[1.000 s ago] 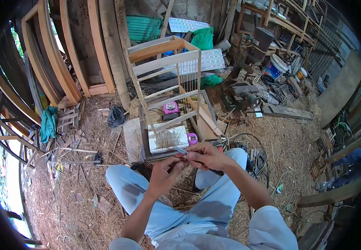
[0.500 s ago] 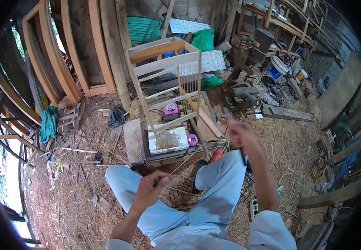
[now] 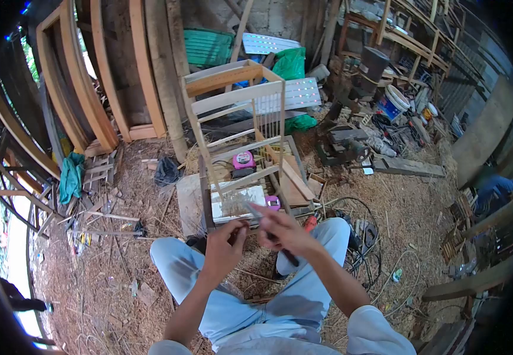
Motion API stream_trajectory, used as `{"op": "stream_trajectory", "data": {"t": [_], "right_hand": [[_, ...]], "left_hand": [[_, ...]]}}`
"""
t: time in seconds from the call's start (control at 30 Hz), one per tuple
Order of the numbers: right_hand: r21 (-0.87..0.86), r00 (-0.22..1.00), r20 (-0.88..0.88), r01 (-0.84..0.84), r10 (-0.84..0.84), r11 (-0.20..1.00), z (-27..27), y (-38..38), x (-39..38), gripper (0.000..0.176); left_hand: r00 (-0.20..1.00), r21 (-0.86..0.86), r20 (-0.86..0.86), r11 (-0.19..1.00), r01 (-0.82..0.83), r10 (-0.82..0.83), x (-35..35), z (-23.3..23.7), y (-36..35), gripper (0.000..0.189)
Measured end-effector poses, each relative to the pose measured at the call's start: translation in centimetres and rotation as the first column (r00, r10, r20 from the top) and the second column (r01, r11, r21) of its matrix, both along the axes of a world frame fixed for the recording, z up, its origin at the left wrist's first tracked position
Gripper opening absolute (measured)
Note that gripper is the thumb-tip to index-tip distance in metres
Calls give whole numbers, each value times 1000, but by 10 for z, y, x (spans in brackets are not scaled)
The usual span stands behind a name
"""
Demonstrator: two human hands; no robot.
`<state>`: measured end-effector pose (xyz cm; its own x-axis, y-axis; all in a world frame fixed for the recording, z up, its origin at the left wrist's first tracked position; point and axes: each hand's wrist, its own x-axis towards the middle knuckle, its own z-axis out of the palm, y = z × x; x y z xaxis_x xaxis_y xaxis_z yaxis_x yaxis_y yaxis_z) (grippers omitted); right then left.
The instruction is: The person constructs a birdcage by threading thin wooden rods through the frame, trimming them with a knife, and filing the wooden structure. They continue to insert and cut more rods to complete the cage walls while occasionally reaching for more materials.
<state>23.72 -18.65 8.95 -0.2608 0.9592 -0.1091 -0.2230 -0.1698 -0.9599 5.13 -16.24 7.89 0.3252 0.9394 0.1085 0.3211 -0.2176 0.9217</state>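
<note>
Presently, right hand (image 3: 283, 232) clamped around a knife (image 3: 253, 211); its blade points forward and toward the left, the dark handle end protruding behind that hand. Left hand (image 3: 225, 247) is just beside it, fingers curled, thumb near the index; possibly a thin sliver between them, but blur and small size prevent telling. Beyond both hands: white block (image 3: 231, 204), then an upright wooden frame (image 3: 238, 98). Purple tape measure (image 3: 273, 202) just ahead of right hand.
</note>
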Motion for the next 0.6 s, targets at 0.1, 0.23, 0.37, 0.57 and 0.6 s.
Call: {"op": "stream_trajectory", "data": {"t": [0.1,0.23,0.37,0.57,0.6], "right_hand": [[-131,988,-141,-82,63,988,-5,6,-6,34],[-63,991,-35,-134,132,989,0,3,13,32],[-40,996,65,-66,68,997,2,-3,31,30],[-95,866,192,484,-462,870,-16,1,110,33],[-60,838,78,545,-541,836,-15,0,137,37]], "left_hand": [[994,438,-107,898,29,20,5,-2,-10,10],[998,488,-63,872,37,-7,-5,-3,-19,16],[981,418,-175,895,154,-87,-16,-1,-31,16],[984,354,-174,935,21,44,-66,-20,-33,13],[983,335,-152,941,-44,100,-78,-25,-29,11]]}}
